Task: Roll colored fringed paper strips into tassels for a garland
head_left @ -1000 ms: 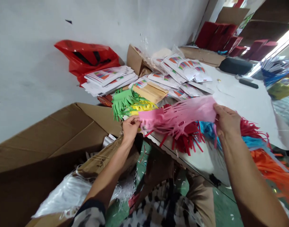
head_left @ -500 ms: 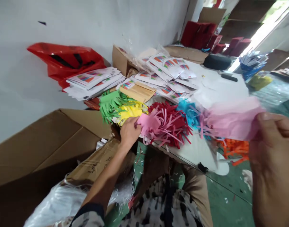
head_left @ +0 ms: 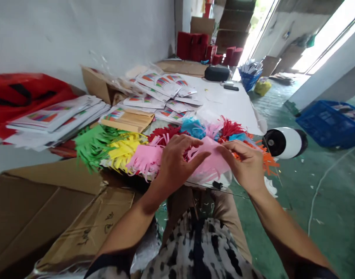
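Note:
A pink fringed paper piece (head_left: 208,161) lies over the table's near edge, on a row of fringed papers: green (head_left: 90,143), yellow (head_left: 123,149), another pink (head_left: 144,159), red (head_left: 166,133), blue (head_left: 193,128) and orange (head_left: 267,161). My left hand (head_left: 176,162) rests on the pink piece with fingers stretched forward across it. My right hand (head_left: 244,164) pinches the same piece at its right end, fingers curled round the paper.
Stacks of printed white sheets (head_left: 49,118) and brown envelopes (head_left: 128,120) cover the white table (head_left: 232,106). A red plastic bag (head_left: 23,93) sits at left, an open cardboard box (head_left: 49,209) below it. A tape roll (head_left: 282,142) and a blue crate (head_left: 331,124) are at right.
My right hand brought the pink paper in from the far right down to the table edge. My left hand shifted right from the pink pile onto it. The camera turned right.

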Demonstrator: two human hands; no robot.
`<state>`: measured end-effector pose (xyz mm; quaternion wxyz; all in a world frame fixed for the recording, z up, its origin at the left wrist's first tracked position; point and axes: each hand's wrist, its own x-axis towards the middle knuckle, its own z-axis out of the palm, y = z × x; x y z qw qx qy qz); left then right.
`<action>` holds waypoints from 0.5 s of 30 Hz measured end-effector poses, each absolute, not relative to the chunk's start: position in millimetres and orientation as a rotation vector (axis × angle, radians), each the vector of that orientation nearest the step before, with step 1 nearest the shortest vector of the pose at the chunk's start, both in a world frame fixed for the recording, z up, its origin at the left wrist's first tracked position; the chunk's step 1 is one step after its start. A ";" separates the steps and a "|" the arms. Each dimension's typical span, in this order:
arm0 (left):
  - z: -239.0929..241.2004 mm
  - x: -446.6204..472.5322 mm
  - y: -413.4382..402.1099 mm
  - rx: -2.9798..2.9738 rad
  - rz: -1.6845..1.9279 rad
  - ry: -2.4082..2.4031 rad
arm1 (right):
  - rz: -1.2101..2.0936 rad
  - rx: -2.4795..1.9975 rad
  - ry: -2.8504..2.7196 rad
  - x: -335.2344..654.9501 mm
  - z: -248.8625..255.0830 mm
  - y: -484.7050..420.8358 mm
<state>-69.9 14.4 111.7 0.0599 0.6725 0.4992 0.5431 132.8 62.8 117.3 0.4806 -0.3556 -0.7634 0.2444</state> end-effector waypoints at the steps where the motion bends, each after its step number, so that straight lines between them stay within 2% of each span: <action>1: 111.0 -66.9 17.2 1.971 1.583 1.426 | 0.634 -0.851 -1.905 138.4 118.1 61.2; 7: 116.7 -69.7 20.1 1.550 1.047 0.849 | 1.023 -0.789 -2.001 170.6 113.4 72.8; 12: 120.6 -67.0 26.5 1.346 0.883 0.690 | 1.615 -0.565 -1.884 163.8 87.3 73.4; 15: 113.0 -67.5 30.1 1.271 0.783 0.672 | 1.849 -0.557 -1.662 163.2 74.4 70.3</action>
